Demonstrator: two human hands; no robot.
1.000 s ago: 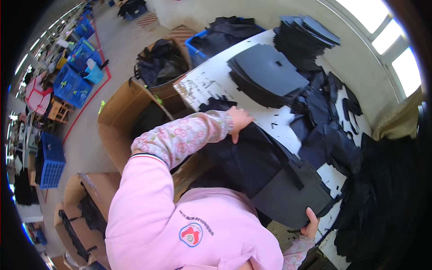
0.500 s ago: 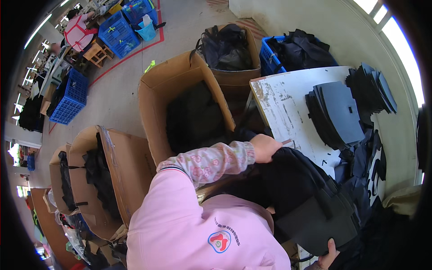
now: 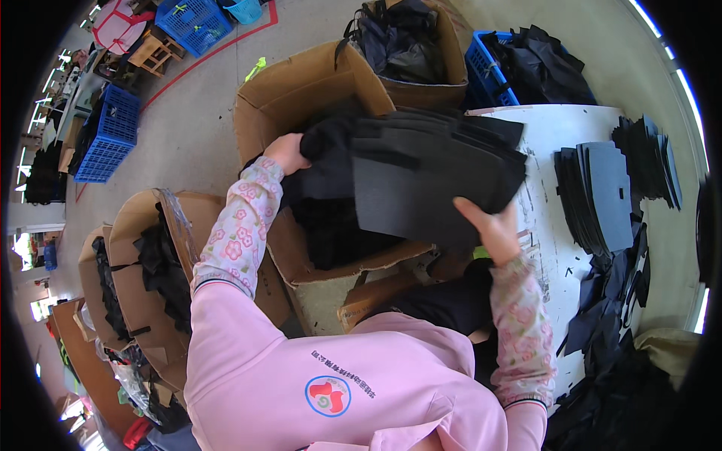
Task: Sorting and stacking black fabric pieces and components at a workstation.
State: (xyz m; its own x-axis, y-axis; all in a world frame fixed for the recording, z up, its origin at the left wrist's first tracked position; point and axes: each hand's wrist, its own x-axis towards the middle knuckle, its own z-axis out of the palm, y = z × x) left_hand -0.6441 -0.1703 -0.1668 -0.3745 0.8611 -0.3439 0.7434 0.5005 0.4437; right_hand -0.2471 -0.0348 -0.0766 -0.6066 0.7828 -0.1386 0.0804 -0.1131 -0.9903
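Observation:
Both of my hands hold a bundle of black bag pieces (image 3: 429, 177), with flat stiff-looking panels at its right and soft cloth at its left. My left hand (image 3: 288, 154) grips the soft cloth end, its fingers partly hidden by the fabric. At the lower right edge my right hand (image 3: 492, 228) clasps the stacked panels, thumb on top and fingers underneath out of sight. The bundle hangs over the open cardboard box (image 3: 259, 113), which has more black fabric (image 3: 327, 233) inside, and its right end reaches over the white table edge.
Stacks of dark panels (image 3: 594, 195) stand on the worn white table (image 3: 545, 173) at right, near loose black cloth (image 3: 602, 323). Behind are another filled carton (image 3: 421, 94) and a blue crate (image 3: 489, 71). More cartons (image 3: 128, 233) stand at left. A person (image 3: 120, 26) sits far left.
The bundle has moved from the table side at right, up and left to over the cardboard box. Both hands travelled with it, still holding on, and my view has shifted.

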